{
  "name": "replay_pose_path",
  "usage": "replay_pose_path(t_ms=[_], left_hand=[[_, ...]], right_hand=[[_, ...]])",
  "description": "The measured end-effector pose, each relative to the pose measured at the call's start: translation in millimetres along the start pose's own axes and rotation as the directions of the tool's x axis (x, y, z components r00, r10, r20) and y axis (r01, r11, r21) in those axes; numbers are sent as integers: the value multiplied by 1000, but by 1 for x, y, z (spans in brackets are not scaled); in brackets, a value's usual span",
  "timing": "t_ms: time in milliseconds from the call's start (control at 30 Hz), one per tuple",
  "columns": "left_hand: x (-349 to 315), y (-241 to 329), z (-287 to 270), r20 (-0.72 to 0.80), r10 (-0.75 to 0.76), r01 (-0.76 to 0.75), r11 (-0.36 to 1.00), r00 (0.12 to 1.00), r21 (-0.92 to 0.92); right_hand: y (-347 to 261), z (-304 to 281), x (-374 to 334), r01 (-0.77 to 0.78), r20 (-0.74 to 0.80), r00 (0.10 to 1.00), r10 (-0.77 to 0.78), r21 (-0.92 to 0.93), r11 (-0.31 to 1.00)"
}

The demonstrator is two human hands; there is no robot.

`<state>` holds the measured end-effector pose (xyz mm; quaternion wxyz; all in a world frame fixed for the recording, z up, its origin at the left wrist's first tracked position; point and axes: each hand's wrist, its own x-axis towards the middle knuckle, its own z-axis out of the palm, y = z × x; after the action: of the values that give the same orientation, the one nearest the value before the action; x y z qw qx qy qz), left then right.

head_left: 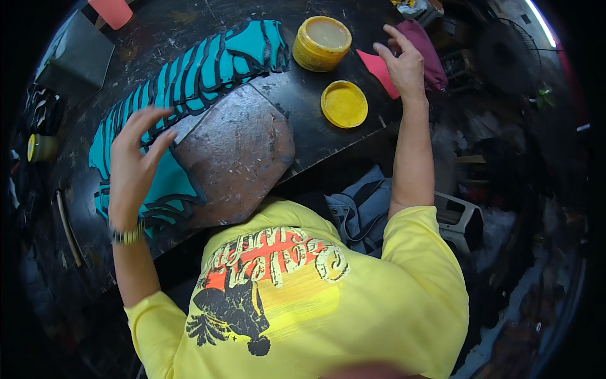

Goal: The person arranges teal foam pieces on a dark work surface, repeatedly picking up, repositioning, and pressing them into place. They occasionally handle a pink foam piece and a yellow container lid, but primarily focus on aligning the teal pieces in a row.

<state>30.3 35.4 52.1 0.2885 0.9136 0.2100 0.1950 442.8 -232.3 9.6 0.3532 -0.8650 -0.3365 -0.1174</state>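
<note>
My left hand [134, 165], with a band on its wrist, is over the left part of a row of overlapping teal pieces with black edges [189, 71]. Its thumb and fingers are apart, and I see nothing held. Several more teal pieces [165, 183] lie in a pile beside and under this hand. My right hand [407, 66] is raised at the right end of the table, fingers spread and nothing visible in them. Close to it are a flat pink piece [377, 68] and a maroon cloth-like bundle [424, 47]. A worn brown board [237, 148] lies between my hands.
An open yellow tub [312, 54] of pale paste stands near its round yellow lid [344, 105]. A grey box [74, 55] and a pink container [112, 11] stand at the far left. A thin stick [68, 228] lies at the left. Grey cloth [360, 202] hangs below the table edge.
</note>
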Motion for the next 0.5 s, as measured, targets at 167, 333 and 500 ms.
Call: replay_pose_path(t_ms=[167, 333, 500], left_hand=[[-66, -5, -8, -121, -214, 222, 973, 969, 60], [-91, -12, 5, -162, -225, 262, 928, 961, 266], [-87, -18, 10, -142, -310, 339, 890, 940, 304]], right_hand=[[25, 10, -21, -68, 94, 994, 63, 57, 996], [6, 19, -12, 142, -27, 990, -140, 262, 955], [1, 9, 14, -62, 44, 998, 53, 247, 967]])
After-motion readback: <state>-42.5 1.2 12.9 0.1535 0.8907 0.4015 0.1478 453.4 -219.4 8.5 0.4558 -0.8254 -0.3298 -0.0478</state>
